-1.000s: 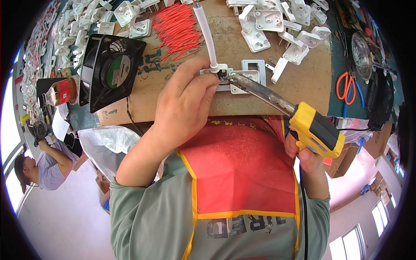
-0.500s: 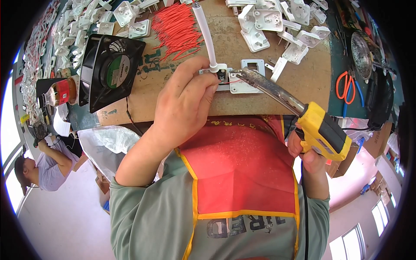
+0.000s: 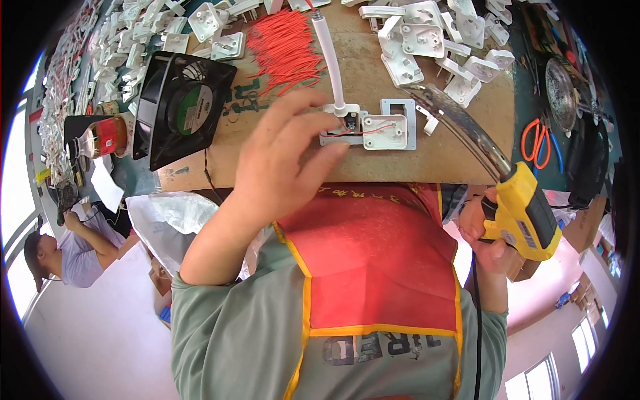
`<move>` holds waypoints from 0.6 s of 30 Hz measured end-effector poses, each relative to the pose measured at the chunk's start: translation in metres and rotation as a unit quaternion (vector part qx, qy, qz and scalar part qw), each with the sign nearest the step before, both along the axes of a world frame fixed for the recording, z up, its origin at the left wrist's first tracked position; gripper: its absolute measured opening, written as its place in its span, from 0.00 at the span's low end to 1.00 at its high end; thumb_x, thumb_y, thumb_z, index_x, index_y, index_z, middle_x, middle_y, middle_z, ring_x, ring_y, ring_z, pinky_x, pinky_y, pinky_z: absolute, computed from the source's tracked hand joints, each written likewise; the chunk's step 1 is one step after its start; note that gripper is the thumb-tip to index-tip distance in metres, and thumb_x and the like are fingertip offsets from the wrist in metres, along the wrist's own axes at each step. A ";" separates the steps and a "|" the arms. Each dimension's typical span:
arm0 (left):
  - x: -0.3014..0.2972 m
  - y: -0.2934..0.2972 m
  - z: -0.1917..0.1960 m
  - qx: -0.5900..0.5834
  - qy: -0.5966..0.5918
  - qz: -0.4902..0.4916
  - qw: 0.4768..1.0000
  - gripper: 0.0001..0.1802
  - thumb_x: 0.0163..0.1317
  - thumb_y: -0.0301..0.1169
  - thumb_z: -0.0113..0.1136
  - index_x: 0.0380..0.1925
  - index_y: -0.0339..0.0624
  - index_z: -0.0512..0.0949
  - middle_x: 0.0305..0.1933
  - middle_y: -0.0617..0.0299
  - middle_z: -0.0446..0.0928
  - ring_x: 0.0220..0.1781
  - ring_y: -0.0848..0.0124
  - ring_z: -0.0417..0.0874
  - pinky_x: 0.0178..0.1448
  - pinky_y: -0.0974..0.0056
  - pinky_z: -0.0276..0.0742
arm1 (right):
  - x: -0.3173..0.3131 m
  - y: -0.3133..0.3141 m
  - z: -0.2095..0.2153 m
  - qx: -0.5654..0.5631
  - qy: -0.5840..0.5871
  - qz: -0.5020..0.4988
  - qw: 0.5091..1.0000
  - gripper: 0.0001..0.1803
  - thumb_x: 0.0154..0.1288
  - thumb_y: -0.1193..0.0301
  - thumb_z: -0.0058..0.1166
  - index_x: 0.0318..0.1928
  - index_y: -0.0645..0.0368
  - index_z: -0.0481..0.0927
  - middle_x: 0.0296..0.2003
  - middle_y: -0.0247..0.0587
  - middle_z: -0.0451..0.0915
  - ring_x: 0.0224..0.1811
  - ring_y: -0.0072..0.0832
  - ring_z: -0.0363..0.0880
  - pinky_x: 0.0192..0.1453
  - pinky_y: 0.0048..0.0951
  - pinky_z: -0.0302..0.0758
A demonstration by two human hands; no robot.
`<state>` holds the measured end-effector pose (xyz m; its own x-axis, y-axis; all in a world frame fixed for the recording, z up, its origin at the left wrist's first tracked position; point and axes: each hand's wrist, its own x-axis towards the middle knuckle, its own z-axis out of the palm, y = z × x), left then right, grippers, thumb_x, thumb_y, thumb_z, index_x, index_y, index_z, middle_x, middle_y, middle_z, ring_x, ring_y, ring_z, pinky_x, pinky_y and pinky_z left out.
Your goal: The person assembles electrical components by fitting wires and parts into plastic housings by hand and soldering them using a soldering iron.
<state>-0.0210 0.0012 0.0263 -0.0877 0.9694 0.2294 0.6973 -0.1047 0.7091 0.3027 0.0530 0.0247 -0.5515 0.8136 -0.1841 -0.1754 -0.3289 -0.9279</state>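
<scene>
My right hand point(image 3: 475, 223) is wrapped round the grip of a yellow and black soldering gun point(image 3: 527, 217). Its long, darkened metal barrel slants up and left, with the tip above the white parts. At the board's near side lies a small white plastic plug housing point(image 3: 387, 135) in a grey holder point(image 3: 411, 120). Thin red wire runs across the housing, and dark metal contacts show inside. Beside it, my left hand point(image 3: 277, 157) is open, fingers apart over the housing's left end, partly hiding it. An upright white tube point(image 3: 328, 63) rises from the housing's far side.
A heap of short red wires point(image 3: 283, 50) lies behind the housing. White plug parts point(image 3: 423, 40) are piled right and far left. A black fan point(image 3: 183, 110) stands left, near a jar point(image 3: 105, 138). Orange-handled scissors point(image 3: 535, 143) lie right. Another person point(image 3: 87, 250) sits at left.
The soldering gun has drawn away from the housing, its tip now up and to the right. My left fingers have loosened and spread from their pinch at the housing.
</scene>
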 end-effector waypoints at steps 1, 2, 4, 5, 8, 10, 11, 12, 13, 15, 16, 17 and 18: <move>-0.007 0.001 0.001 0.006 0.003 0.025 1.000 0.10 0.55 0.24 0.68 0.38 0.40 0.80 0.49 0.54 0.78 0.42 0.56 0.82 0.44 0.58 0.80 | 0.002 -0.001 -0.001 0.000 0.002 0.000 1.000 0.49 0.55 0.42 0.69 0.66 0.60 0.65 0.25 0.29 0.66 0.24 0.20 0.63 0.27 0.22 0.58; -0.012 0.003 0.002 0.013 0.007 0.050 0.999 0.10 0.56 0.25 0.68 0.38 0.40 0.81 0.48 0.54 0.78 0.42 0.57 0.82 0.43 0.58 0.81 | 0.005 -0.001 -0.003 -0.002 0.009 0.000 1.000 0.48 0.56 0.42 0.68 0.66 0.60 0.65 0.25 0.29 0.66 0.24 0.20 0.63 0.27 0.22 0.58; -0.018 0.011 0.003 -0.009 0.033 0.093 0.995 0.09 0.56 0.25 0.68 0.38 0.41 0.81 0.47 0.55 0.78 0.42 0.57 0.82 0.44 0.58 0.81 | 0.005 -0.003 -0.003 0.006 0.017 -0.005 1.000 0.46 0.58 0.43 0.66 0.66 0.60 0.65 0.24 0.28 0.66 0.23 0.20 0.63 0.27 0.22 0.58; -0.024 0.016 0.000 -0.035 0.055 0.140 0.988 0.09 0.56 0.26 0.68 0.38 0.41 0.81 0.46 0.56 0.79 0.43 0.58 0.83 0.45 0.58 0.81 | 0.003 -0.001 -0.004 0.003 0.017 -0.001 1.000 0.46 0.58 0.43 0.66 0.66 0.60 0.65 0.24 0.28 0.66 0.23 0.20 0.63 0.27 0.22 0.58; -0.035 0.031 -0.017 -0.005 0.131 0.128 0.983 0.07 0.59 0.26 0.65 0.38 0.40 0.81 0.46 0.57 0.79 0.43 0.59 0.83 0.44 0.59 0.80 | -0.002 0.001 -0.004 -0.014 0.031 -0.016 0.999 0.49 0.55 0.45 0.71 0.65 0.67 0.66 0.24 0.30 0.68 0.23 0.21 0.67 0.27 0.24 0.66; -0.033 0.037 -0.016 -0.017 0.146 0.123 0.982 0.06 0.61 0.26 0.64 0.38 0.39 0.82 0.46 0.57 0.79 0.42 0.61 0.83 0.43 0.61 0.79 | -0.003 0.001 -0.003 -0.008 0.023 -0.023 0.999 0.49 0.55 0.45 0.71 0.65 0.67 0.66 0.23 0.30 0.69 0.23 0.21 0.67 0.27 0.24 0.65; -0.032 0.039 -0.016 -0.036 0.163 0.121 0.979 0.06 0.61 0.27 0.63 0.37 0.39 0.82 0.46 0.57 0.79 0.42 0.59 0.83 0.44 0.60 0.79 | -0.003 0.001 -0.003 -0.007 0.022 -0.023 0.999 0.49 0.55 0.45 0.71 0.65 0.67 0.66 0.23 0.30 0.69 0.23 0.21 0.67 0.27 0.24 0.65; -0.031 0.041 -0.015 -0.055 0.180 0.119 0.975 0.06 0.61 0.28 0.63 0.37 0.38 0.82 0.46 0.57 0.79 0.42 0.57 0.82 0.45 0.58 0.78 | -0.002 0.001 -0.003 -0.013 0.027 -0.022 0.999 0.49 0.55 0.46 0.71 0.65 0.67 0.66 0.24 0.31 0.69 0.23 0.21 0.67 0.27 0.24 0.65; -0.031 0.042 -0.012 -0.055 0.179 0.118 0.975 0.06 0.61 0.28 0.63 0.37 0.38 0.82 0.46 0.57 0.79 0.42 0.57 0.82 0.45 0.58 0.78 | -0.002 0.000 -0.003 -0.020 0.031 -0.023 0.999 0.49 0.54 0.46 0.71 0.65 0.67 0.66 0.24 0.31 0.69 0.23 0.21 0.67 0.27 0.24 0.65; -0.030 0.042 -0.008 -0.068 0.178 0.110 0.976 0.06 0.60 0.28 0.62 0.35 0.37 0.81 0.44 0.58 0.79 0.43 0.56 0.82 0.46 0.58 0.78 | -0.001 -0.001 -0.004 -0.023 0.034 -0.027 0.999 0.49 0.54 0.47 0.72 0.65 0.67 0.67 0.24 0.31 0.70 0.23 0.21 0.67 0.27 0.24 0.65; -0.031 0.041 -0.008 -0.068 0.177 0.109 0.976 0.06 0.60 0.28 0.62 0.35 0.37 0.81 0.44 0.58 0.79 0.43 0.56 0.82 0.46 0.58 0.78 | -0.001 -0.002 -0.004 -0.026 0.037 -0.030 0.999 0.48 0.54 0.47 0.72 0.64 0.68 0.67 0.24 0.32 0.70 0.23 0.22 0.67 0.27 0.24 0.65; -0.033 0.039 -0.010 -0.046 0.181 0.106 0.977 0.05 0.58 0.27 0.63 0.32 0.38 0.81 0.42 0.58 0.79 0.43 0.56 0.81 0.47 0.55 0.77 | -0.001 -0.002 -0.004 -0.027 0.037 -0.031 0.998 0.48 0.54 0.47 0.72 0.64 0.68 0.67 0.24 0.32 0.70 0.23 0.22 0.67 0.27 0.24 0.65; -0.034 0.038 -0.011 -0.024 0.184 0.103 0.977 0.04 0.57 0.27 0.65 0.30 0.39 0.81 0.40 0.58 0.79 0.44 0.55 0.81 0.48 0.53 0.76 | -0.002 -0.003 -0.004 -0.028 0.034 -0.027 0.999 0.48 0.55 0.47 0.72 0.64 0.68 0.67 0.24 0.32 0.70 0.23 0.22 0.67 0.27 0.24 0.65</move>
